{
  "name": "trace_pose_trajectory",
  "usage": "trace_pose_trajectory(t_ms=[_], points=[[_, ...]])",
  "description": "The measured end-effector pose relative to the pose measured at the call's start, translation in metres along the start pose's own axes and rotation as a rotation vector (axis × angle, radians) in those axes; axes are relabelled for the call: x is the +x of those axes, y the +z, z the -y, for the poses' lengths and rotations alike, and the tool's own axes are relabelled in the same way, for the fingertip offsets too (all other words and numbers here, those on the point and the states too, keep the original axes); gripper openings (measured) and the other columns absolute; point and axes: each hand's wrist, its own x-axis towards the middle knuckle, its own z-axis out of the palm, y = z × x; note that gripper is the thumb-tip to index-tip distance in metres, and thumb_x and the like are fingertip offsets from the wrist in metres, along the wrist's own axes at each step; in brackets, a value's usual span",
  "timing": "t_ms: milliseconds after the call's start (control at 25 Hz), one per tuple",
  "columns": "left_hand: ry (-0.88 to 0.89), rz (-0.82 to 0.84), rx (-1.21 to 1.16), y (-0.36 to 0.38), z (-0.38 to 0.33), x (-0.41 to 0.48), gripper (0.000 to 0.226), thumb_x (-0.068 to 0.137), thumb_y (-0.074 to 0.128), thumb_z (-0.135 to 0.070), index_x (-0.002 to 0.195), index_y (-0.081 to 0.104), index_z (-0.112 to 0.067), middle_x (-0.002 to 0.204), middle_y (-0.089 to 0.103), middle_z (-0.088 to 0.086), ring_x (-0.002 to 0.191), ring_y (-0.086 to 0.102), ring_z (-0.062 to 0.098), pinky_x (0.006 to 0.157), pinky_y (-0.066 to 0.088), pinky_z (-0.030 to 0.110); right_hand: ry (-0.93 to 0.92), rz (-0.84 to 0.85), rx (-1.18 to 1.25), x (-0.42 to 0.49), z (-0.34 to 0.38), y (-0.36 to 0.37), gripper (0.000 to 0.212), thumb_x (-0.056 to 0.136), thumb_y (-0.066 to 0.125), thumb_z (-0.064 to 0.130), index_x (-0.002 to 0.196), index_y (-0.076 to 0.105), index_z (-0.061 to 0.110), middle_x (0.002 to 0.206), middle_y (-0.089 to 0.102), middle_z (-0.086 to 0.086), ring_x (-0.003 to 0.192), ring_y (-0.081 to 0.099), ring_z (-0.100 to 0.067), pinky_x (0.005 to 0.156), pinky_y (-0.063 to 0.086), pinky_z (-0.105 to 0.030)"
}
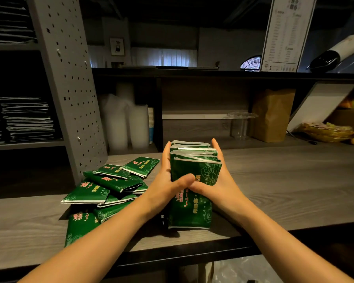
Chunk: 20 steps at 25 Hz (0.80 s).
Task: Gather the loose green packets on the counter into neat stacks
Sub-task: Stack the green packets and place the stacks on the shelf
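A bundle of green packets (194,160) stands on edge between my two hands at the counter's middle. My left hand (168,180) grips its left side and my right hand (217,180) grips its right side, with both thumbs meeting on the front packet. One more green packet (190,211) lies flat under my wrists. A loose pile of several green packets (106,186) with pink lettering lies scattered to the left on the grey wooden counter (274,180).
A grey perforated shelf upright (70,88) rises at the left of the pile. Stacked plastic cups (127,123), a brown paper bag (272,115) and a snack bag (327,131) stand at the back. The counter's front edge (192,250) runs below my forearms.
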Motion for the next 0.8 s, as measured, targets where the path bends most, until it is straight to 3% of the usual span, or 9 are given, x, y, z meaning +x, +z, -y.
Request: trace_pose_trajectory(t_ms=[160, 240, 320, 400, 560, 680, 800], points=[[0.034, -0.068, -0.047, 0.010, 0.000, -0.006, 0.128, 0.052, 0.073, -0.042, 0.145, -0.015, -0.035, 0.127, 0.043, -0.024, 0.106, 0.051, -0.020, 0.079, 0.043, 0.002, -0.032, 0.007, -0.039, 0.002, 0.002, 0.000, 0.109, 0.076, 0.075, 0.020, 0.150, -0.003, 0.030, 0.139, 0.048, 0.014, 0.120, 0.047, 0.012, 0.087, 0.037, 0.001], [0.048, -0.124, -0.104, 0.017, 0.002, -0.008, 0.123, 0.052, 0.073, -0.039, 0.147, -0.007, -0.034, 0.129, 0.050, -0.015, 0.111, 0.055, -0.009, 0.086, 0.047, 0.010, -0.038, 0.045, -0.031, 0.002, 0.000, 0.002, 0.095, 0.077, 0.077, 0.024, 0.150, 0.016, 0.018, 0.134, 0.055, 0.009, 0.122, 0.051, -0.001, 0.100, 0.043, -0.017], [0.034, -0.179, -0.155, 0.023, 0.005, -0.009, 0.121, 0.050, 0.074, -0.038, 0.148, 0.005, -0.030, 0.130, 0.056, -0.001, 0.113, 0.059, 0.007, 0.092, 0.051, 0.023, 0.004, 0.074, 0.015, -0.001, -0.002, 0.005, 0.087, 0.069, 0.077, 0.032, 0.142, 0.032, 0.017, 0.127, 0.060, 0.003, 0.117, 0.058, -0.011, 0.101, 0.047, -0.035], [-0.035, -0.188, -0.211, 0.028, 0.008, -0.009, 0.119, 0.046, 0.075, -0.040, 0.147, 0.014, -0.027, 0.125, 0.061, 0.005, 0.108, 0.064, 0.017, 0.087, 0.055, 0.030, 0.085, 0.085, 0.108, 0.000, -0.004, 0.004, 0.094, 0.061, 0.079, 0.031, 0.141, 0.031, 0.020, 0.124, 0.063, 0.001, 0.114, 0.061, -0.014, 0.097, 0.050, -0.036], [-0.070, -0.175, -0.217, 0.032, 0.008, -0.009, 0.109, 0.047, 0.076, -0.040, 0.144, 0.030, -0.016, 0.121, 0.064, 0.010, 0.102, 0.066, 0.016, 0.073, 0.055, 0.021, 0.097, 0.095, 0.096, 0.003, -0.003, 0.003, 0.096, 0.062, 0.079, 0.032, 0.143, 0.029, 0.019, 0.126, 0.062, 0.001, 0.115, 0.060, -0.015, 0.099, 0.049, -0.040], [-0.003, -0.225, -0.131, 0.028, -0.004, -0.006, 0.107, 0.054, 0.073, -0.045, 0.146, 0.027, -0.018, 0.128, 0.059, 0.008, 0.111, 0.062, 0.017, 0.089, 0.053, 0.029, 0.047, 0.011, 0.122, 0.005, 0.008, 0.009, 0.090, 0.060, 0.077, 0.031, 0.139, 0.036, 0.017, 0.123, 0.063, -0.001, 0.112, 0.062, -0.015, 0.094, 0.052, -0.036], [0.088, -0.246, 0.034, 0.010, -0.028, -0.004, 0.103, 0.061, 0.072, -0.065, 0.146, 0.020, -0.038, 0.138, 0.050, 0.002, 0.126, 0.050, 0.019, 0.105, 0.041, 0.048, -0.004, -0.054, 0.176, 0.017, 0.036, 0.018, 0.083, 0.055, 0.075, 0.032, 0.130, 0.046, 0.014, 0.114, 0.067, -0.005, 0.104, 0.066, -0.019, 0.087, 0.055, -0.035]])
